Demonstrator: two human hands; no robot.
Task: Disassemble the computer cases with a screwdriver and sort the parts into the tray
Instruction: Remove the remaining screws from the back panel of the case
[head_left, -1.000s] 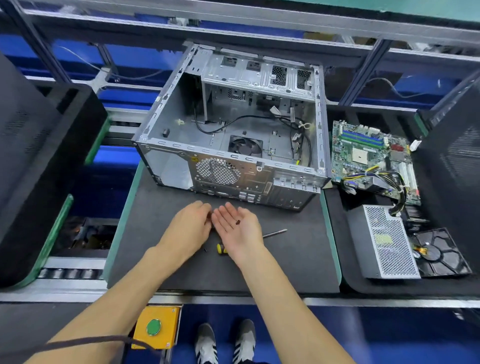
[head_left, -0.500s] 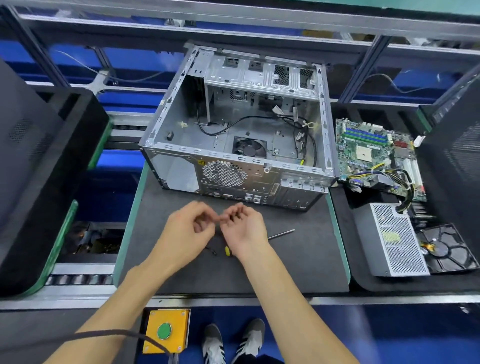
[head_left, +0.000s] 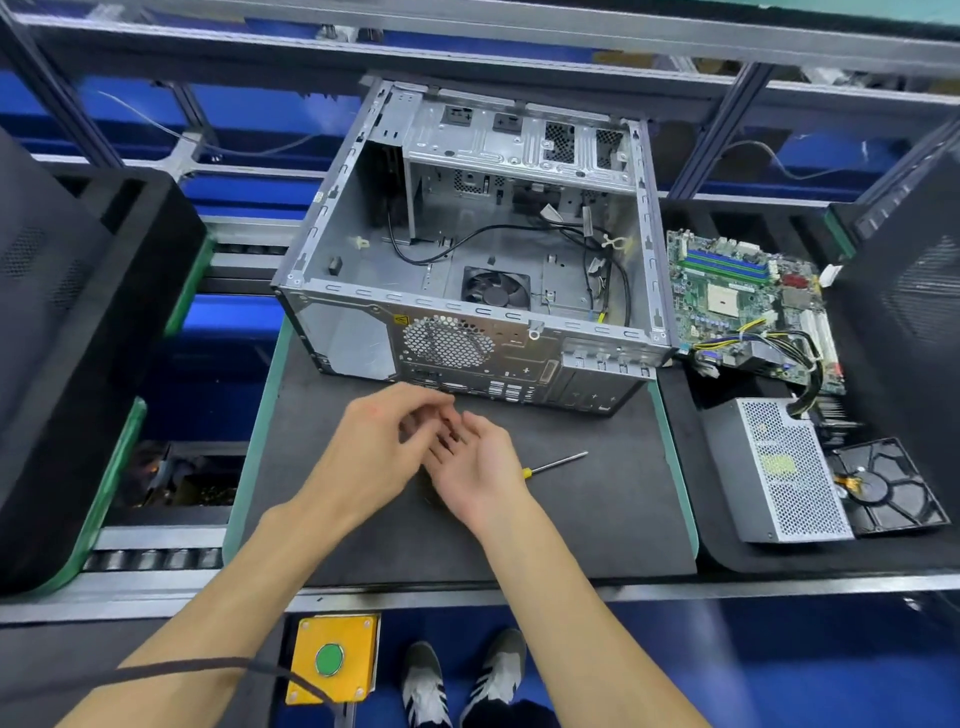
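An open grey computer case lies on the black mat, with a fan and black cables still inside. In front of it my right hand is turned palm up with its fingers relaxed. My left hand bends its fingers over that palm; they are blurred, and anything between them is hidden. A screwdriver with a yellow handle lies on the mat just right of my right hand, partly under it. The black tray on the right holds a motherboard, a power supply and a black fan.
Large black foam trays stand at the far left and far right. A roller conveyor runs under the mat. Below the bench edge is a yellow box with a green button. Metal frame rails cross behind the case.
My right palm, open with a small screw on it a second ago, curled against my left fingers and has turned palm up again. My left fingers now reach over it.
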